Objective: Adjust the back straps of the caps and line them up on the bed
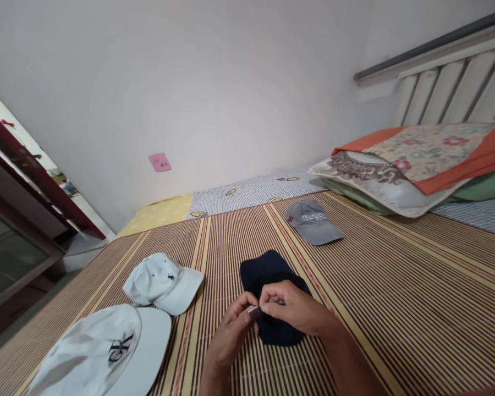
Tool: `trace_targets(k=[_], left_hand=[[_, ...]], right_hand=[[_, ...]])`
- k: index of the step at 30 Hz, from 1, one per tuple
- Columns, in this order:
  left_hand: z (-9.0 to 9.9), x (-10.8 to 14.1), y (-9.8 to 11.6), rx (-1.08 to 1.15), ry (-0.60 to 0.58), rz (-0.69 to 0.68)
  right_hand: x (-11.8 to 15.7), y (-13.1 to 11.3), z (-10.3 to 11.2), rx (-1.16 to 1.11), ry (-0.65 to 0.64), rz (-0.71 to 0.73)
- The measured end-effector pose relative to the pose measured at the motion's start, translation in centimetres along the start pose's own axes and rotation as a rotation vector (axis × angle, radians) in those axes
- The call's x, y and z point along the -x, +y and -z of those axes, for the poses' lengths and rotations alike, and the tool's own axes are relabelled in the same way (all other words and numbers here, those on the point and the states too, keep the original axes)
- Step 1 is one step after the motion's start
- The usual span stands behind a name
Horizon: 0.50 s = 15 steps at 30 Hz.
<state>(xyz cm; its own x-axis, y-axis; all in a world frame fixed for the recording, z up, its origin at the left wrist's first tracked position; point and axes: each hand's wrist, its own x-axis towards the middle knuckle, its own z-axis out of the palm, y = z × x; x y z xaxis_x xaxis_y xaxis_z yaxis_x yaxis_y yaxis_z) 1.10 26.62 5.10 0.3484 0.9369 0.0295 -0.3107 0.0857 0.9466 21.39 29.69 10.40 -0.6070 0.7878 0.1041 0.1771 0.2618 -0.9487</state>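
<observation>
A navy baseball cap (269, 268) lies on the striped mat, its brim pointing away from me. Over its near side, my left hand (231, 333) pinches a small shiny metal buckle (253, 312) between thumb and fingers. Fingertips touching close by, my right hand (299, 309) is closed in a pinch on the end of the cap's dark strap, mostly hidden by the fingers. To the left are a pale cap (148, 280) with a small dark emblem and a larger white cap (86, 352) lettered CK. A grey cap (311, 225) with light lettering sits farther back on the right.
The striped mat (379, 286) covers the bed, with checked and yellow cloth (160, 214) along the wall. Pillows (421, 159) are piled at the right, below a radiator (454, 82) and a grey pipe (433, 47). A pink note (160, 162) is on the wall.
</observation>
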Motion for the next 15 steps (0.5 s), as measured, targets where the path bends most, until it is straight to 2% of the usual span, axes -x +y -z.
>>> trace_targets(k=[10,15], left_hand=[[0.21,-0.05,-0.10,-0.067,0.003,0.024],[0.09,-0.14,0.04,-0.114,0.046,0.012]], right_hand=[[-0.07,-0.62,-0.67,-0.081,0.014,-0.041],[-0.14,-0.38,-0.54,-0.118,-0.018,-0.051]])
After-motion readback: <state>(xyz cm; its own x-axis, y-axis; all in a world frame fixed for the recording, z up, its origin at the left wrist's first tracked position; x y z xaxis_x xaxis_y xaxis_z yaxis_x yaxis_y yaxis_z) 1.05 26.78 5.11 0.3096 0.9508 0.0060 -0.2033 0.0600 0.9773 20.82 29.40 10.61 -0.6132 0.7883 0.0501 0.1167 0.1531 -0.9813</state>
